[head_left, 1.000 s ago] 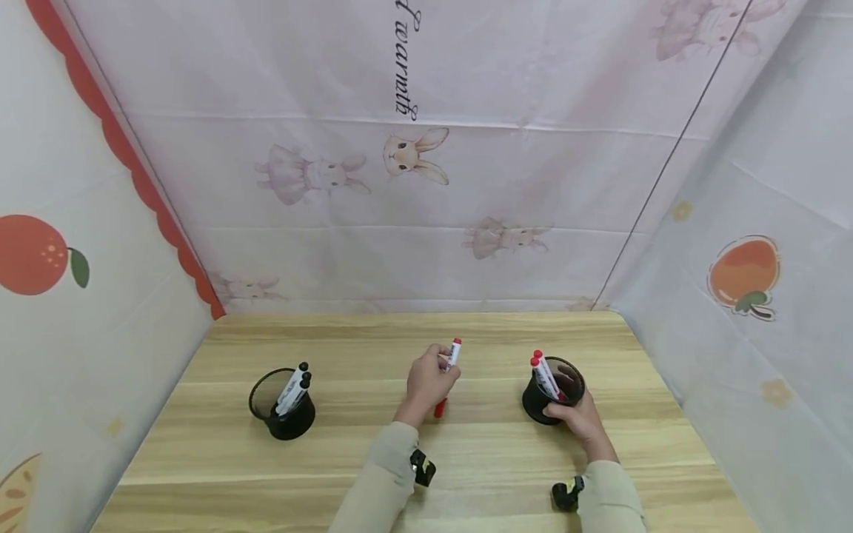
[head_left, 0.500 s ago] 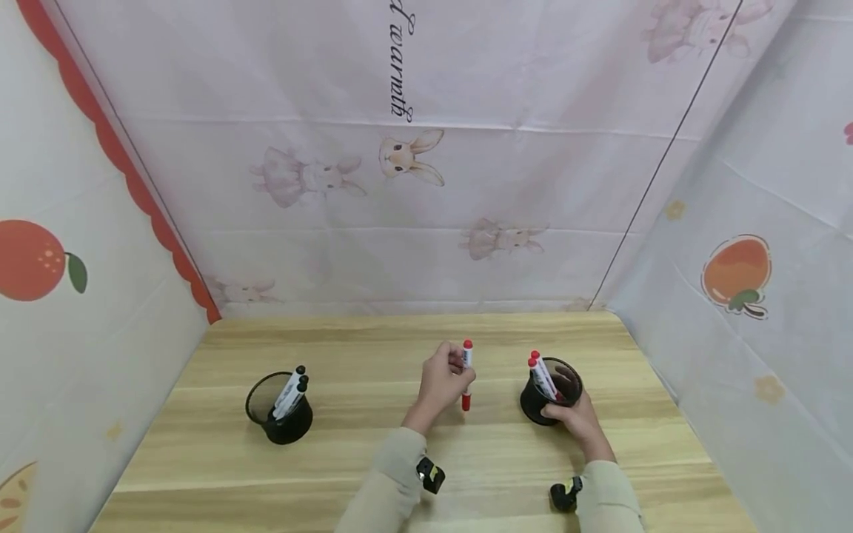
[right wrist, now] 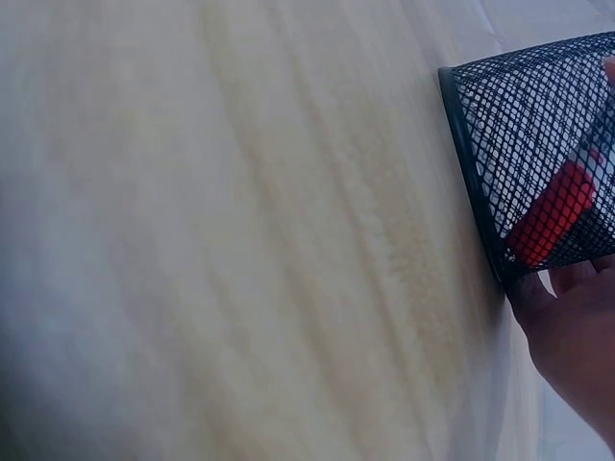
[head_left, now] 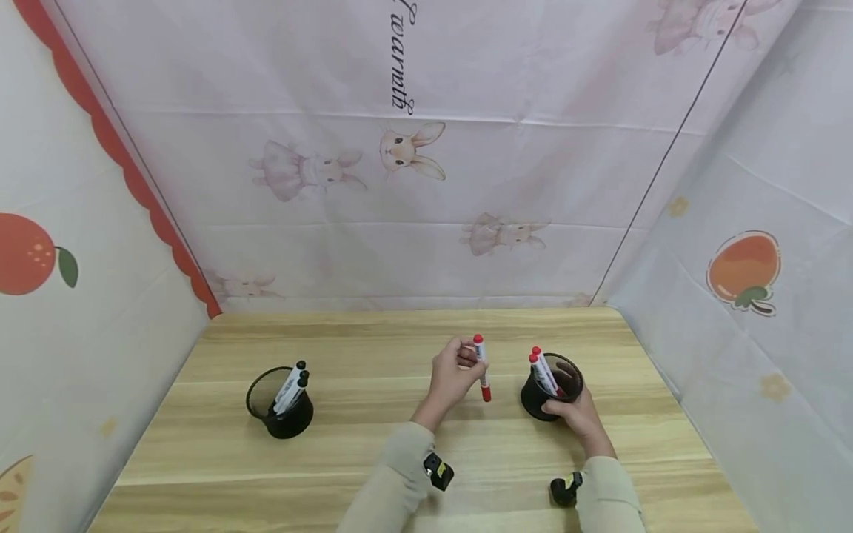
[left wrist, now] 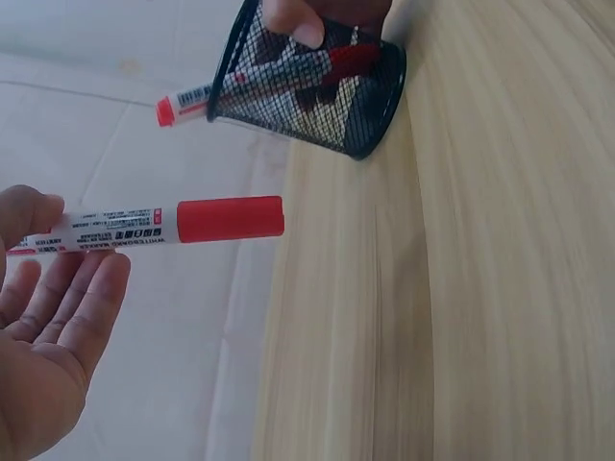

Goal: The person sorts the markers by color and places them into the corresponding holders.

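Observation:
Between thumb and fingers, my left hand (head_left: pixel 453 375) pinches a red whiteboard marker (head_left: pixel 483 368), held nearly upright above the table with its red cap pointing down. The left wrist view shows the marker's white printed barrel and long red cap (left wrist: pixel 231 219). My right hand (head_left: pixel 581 419) grips a black mesh pen cup (head_left: pixel 535 403) from its right side, thumb across the near wall. Two red markers (head_left: pixel 545 374) lean inside that cup, caps at the bottom. In the right wrist view a red cap (right wrist: pixel 555 213) shows through the mesh.
A second black mesh cup (head_left: pixel 290 423) stands at the left of the wood-grain table (head_left: pixel 360 337), with black-ended white markers (head_left: pixel 290 390) leaning in it. Printed cloth walls (head_left: pixel 400 274) enclose the table's back and sides.
My left hand has moved right with the red marker, toward the cup at the right, and the marker has turned more upright. My right hand keeps its hold on the cup.

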Action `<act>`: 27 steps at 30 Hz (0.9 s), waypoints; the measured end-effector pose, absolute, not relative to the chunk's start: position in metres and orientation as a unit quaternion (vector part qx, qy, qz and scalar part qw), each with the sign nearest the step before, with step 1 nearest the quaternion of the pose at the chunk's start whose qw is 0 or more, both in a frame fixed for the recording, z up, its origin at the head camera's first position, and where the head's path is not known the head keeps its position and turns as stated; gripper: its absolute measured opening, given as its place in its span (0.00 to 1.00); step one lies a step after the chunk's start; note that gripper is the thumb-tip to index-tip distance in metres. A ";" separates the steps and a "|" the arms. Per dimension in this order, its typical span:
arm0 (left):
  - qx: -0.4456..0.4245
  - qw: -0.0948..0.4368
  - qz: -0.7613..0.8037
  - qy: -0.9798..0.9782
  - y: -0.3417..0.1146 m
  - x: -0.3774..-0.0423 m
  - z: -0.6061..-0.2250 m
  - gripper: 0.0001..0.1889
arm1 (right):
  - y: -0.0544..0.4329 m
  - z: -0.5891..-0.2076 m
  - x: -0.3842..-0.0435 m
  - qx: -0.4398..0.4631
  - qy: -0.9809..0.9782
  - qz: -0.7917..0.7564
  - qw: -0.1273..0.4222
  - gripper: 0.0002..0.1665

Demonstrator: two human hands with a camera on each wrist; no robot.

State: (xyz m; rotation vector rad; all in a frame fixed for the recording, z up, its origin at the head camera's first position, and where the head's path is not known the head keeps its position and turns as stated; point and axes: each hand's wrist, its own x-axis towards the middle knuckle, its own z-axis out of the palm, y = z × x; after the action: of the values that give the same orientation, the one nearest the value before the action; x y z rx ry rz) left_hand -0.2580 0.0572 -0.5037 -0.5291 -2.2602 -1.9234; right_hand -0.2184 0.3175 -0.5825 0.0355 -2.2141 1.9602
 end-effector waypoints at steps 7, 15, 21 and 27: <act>-0.181 0.079 -0.628 -0.753 0.065 -0.258 -0.501 0.11 | 0.318 -0.583 -0.221 0.025 -0.742 0.662 0.105 0.51; -0.176 0.088 -0.639 -0.744 0.069 -0.259 -0.495 0.11 | 0.316 -0.576 -0.219 0.018 -0.761 0.641 0.101 0.51; -0.180 0.089 -0.672 -0.713 0.073 -0.257 -0.490 0.12 | 0.309 -0.555 -0.210 0.001 -0.797 0.595 0.109 0.49; -0.178 0.097 -0.697 -0.687 0.078 -0.254 -0.486 0.13 | 0.306 -0.544 -0.207 -0.002 -0.817 0.567 0.106 0.47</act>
State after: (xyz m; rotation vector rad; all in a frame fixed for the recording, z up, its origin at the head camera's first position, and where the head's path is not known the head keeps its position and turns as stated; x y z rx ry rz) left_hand -0.2542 0.0779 -0.4865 -0.5282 -2.0346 -2.0648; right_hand -0.2070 0.3063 -0.5443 -0.0072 -2.4069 1.6702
